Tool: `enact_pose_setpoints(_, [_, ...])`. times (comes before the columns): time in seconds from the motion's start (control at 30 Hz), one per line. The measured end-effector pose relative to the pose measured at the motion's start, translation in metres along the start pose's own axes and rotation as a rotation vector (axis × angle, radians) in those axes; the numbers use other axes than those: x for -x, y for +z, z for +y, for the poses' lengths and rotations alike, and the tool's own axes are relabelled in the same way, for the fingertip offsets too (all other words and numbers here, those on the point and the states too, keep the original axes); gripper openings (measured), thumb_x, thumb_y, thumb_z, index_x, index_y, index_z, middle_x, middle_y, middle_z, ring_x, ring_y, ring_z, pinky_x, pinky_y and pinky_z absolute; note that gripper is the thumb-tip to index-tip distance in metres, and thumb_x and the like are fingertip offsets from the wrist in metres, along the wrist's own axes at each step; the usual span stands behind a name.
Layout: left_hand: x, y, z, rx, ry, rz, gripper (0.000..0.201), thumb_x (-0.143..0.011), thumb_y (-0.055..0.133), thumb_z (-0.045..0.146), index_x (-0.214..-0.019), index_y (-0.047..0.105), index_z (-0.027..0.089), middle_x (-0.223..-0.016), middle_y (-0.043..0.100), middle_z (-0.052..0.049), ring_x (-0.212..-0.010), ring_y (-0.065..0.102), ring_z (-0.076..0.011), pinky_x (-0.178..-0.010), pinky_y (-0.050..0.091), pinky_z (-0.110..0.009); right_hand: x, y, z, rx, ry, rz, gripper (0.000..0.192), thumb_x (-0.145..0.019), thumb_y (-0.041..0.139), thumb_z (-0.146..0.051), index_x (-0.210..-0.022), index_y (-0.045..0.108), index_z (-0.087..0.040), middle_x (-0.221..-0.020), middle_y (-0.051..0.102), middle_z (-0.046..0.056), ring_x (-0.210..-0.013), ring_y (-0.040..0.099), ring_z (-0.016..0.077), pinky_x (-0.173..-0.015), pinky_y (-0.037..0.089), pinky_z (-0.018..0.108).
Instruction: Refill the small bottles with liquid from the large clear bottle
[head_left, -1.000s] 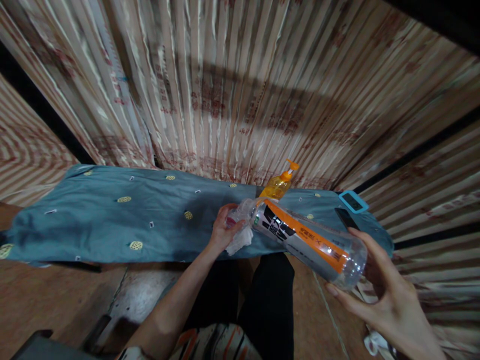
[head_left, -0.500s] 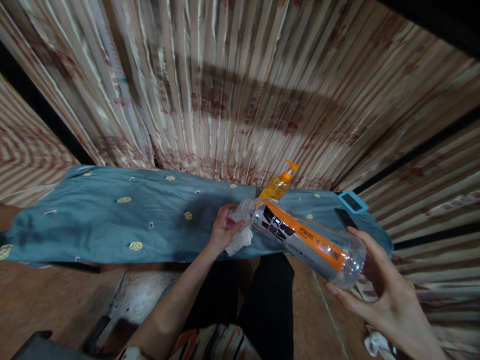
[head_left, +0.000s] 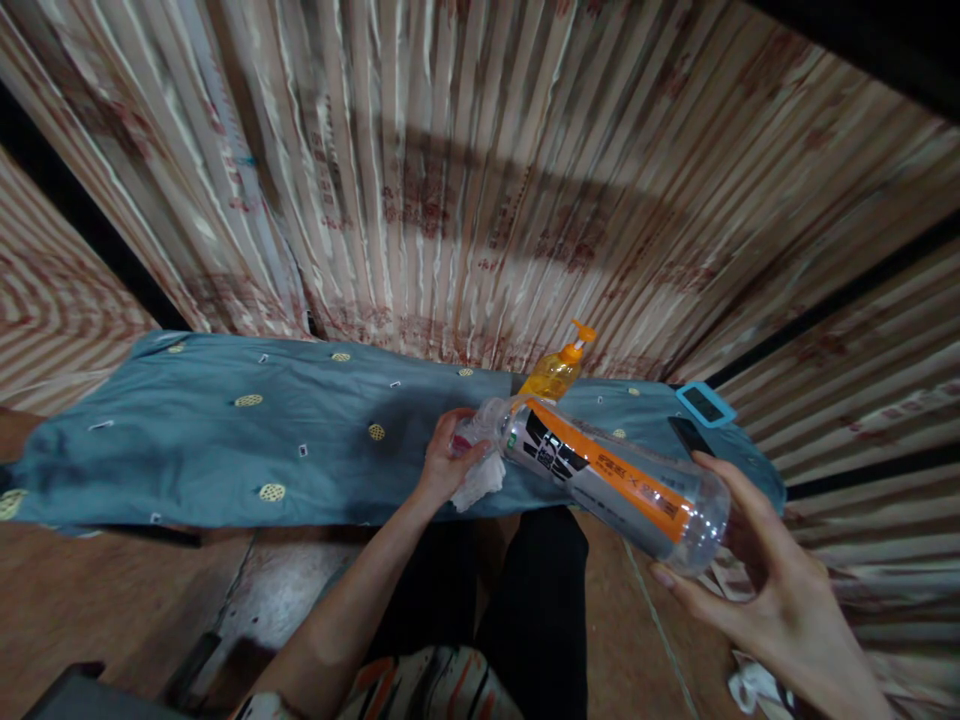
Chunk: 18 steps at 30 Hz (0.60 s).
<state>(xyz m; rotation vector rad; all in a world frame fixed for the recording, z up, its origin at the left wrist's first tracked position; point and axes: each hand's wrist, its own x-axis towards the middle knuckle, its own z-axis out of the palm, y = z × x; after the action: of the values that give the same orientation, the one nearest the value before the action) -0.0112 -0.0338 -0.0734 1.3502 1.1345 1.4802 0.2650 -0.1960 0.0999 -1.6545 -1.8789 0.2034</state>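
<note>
Nothing has shifted: right hand (head_left: 757,590) cups the bottle (head_left: 611,475) base, left hand (head_left: 448,462) pinches a tissue (head_left: 480,480) at its neck; bottle slants, neck up-left.

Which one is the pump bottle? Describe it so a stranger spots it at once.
Find the blue cloth spread below the striped curtain. Near its right end, behind the big clear bottle held in both hands, stands the pump bottle. It alone is amber with an orange pump top.
</note>
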Motion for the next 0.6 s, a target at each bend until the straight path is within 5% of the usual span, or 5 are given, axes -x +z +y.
enact_pose_setpoints(0.6, [-0.0008, -0.0012, 0.0004, -0.007, 0.000, -0.003, 0.045, -0.073, 0.085, 0.033, -0.113, 0.068, 0.025, -0.119, 0.069, -0.006, -0.113, 0.066, -0.0238, -0.095, 0.055, -0.035, 0.0011, -0.0002, 0.0014, -0.001, -0.005, -0.007, 0.090, -0.083, 0.078, -0.050, -0.159, 0.036, -0.031, -0.149, 0.060, 0.010, -0.126, 0.069, 0.0340, -0.111, 0.053, 0.048])
